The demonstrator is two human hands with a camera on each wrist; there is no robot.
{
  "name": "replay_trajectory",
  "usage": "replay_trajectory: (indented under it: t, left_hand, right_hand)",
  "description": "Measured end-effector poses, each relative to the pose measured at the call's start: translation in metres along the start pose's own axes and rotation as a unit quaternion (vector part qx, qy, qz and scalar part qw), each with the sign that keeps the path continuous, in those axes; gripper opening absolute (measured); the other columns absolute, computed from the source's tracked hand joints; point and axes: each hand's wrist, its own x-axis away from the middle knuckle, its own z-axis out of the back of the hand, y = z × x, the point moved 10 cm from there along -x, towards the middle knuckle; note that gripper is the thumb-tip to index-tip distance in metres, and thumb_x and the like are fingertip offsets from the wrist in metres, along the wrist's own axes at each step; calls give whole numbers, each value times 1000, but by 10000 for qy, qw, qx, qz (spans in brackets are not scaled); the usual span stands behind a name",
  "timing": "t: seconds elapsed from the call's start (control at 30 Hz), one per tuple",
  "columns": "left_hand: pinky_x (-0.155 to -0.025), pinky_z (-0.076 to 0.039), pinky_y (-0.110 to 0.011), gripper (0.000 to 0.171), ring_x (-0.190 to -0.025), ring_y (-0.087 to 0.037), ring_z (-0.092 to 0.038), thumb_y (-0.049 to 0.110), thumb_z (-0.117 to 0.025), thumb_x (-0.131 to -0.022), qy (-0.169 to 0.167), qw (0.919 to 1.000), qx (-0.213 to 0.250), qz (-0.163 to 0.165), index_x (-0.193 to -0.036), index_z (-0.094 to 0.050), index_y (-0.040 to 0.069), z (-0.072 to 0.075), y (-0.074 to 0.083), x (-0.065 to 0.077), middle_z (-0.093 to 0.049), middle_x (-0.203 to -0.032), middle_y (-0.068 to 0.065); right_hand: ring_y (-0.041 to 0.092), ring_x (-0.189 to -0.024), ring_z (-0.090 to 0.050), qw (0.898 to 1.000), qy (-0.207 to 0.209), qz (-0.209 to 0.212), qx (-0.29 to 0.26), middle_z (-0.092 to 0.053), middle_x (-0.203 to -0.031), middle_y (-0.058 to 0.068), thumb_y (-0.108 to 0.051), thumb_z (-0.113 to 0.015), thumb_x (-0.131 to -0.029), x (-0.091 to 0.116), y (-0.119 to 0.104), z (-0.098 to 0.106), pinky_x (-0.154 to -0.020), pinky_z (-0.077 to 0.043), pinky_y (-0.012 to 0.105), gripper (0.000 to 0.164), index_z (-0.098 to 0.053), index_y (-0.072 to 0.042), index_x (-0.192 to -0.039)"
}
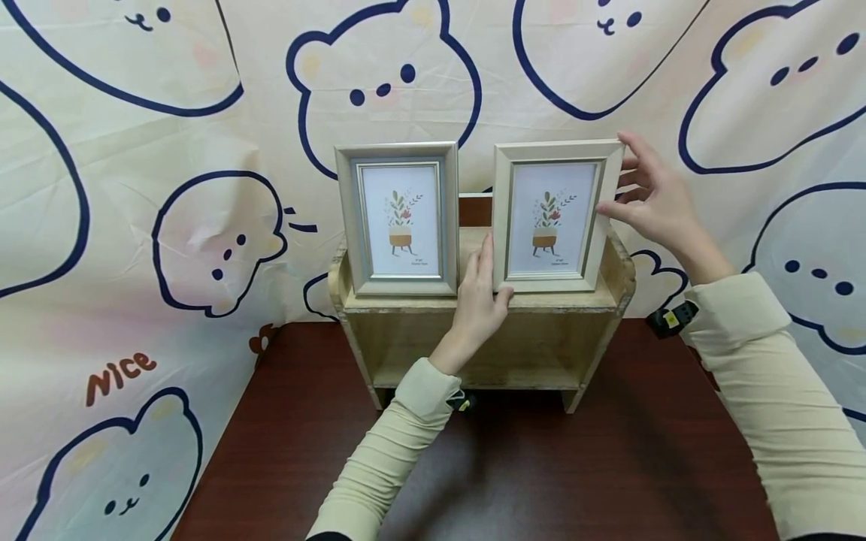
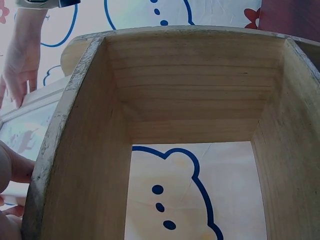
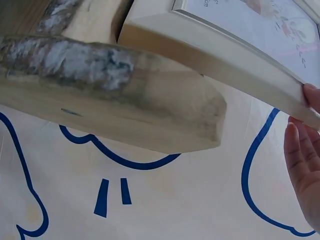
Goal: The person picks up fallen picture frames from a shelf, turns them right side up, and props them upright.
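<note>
Two picture frames with matching plant-pot prints stand side by side on the top board of a small wooden shelf [image 1: 480, 302]. The left picture frame [image 1: 448, 218] is silver-grey with a blue-grey inner border. The right picture frame [image 1: 501, 218] is cream. My right hand [image 1: 656, 199] pinches the cream frame's right side, thumb at the front and fingers spread along the edge. At its lower left corner is my left hand [image 1: 476, 308], fingers fairly straight along the side and thumb at the bottom edge. The right wrist view shows the right fingers [image 3: 302, 155] on the cream frame's edge.
Below the top board, the shelf has an open compartment [image 2: 195, 90]. It stands on a dark red-brown table [image 1: 541, 473] against a cloth backdrop [image 1: 257, 135] with cartoon bears. Worn patches mark the shelf's side panel [image 3: 165, 110].
</note>
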Motion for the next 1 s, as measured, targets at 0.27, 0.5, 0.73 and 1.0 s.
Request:
replay_trajectory:
  t: [0.27,0.5,0.73,1.0]
  left_hand:
    - [-90,-44,-32,74,-101,-31,-53,-9,-63,-77,122,9996,-144,-231,-139,-22,-8,1,3,4,-42,-125,-23]
    - [-96,-39,-31,74,-112,-32,-47,-14,-62,-72,383,9979,-175,-483,-137,-27,-8,5,7,8,-42,-126,-23]
    - [-99,-35,-28,73,-114,-31,-45,-14,-62,-72,411,9966,-224,-678,-136,-28,-9,5,13,11,-44,-124,-23]
    - [-98,-37,-29,73,-110,-29,-47,-13,-63,-72,471,9945,-413,-835,-136,-30,-7,5,19,16,-46,-121,-21]
  right_hand:
    - [3,-89,-51,9999,17,-92,62,-51,-119,17,3,-68,-76,-3,0,-2,-71,-43,17,83,-28,-31,-140]
    - [10,-92,-52,9997,-8,-163,179,-51,-122,19,1,-67,-78,-8,3,-4,-71,-42,18,81,-26,-33,-140]
    - [21,-97,-53,9991,-31,-221,358,-50,-126,18,-2,-67,-80,-14,7,-6,-73,-42,19,80,-26,-36,-140]
    - [8,-88,-50,9996,181,-110,198,-47,-113,3,3,-69,-75,-18,4,-6,-69,-42,15,79,-32,-24,-139]
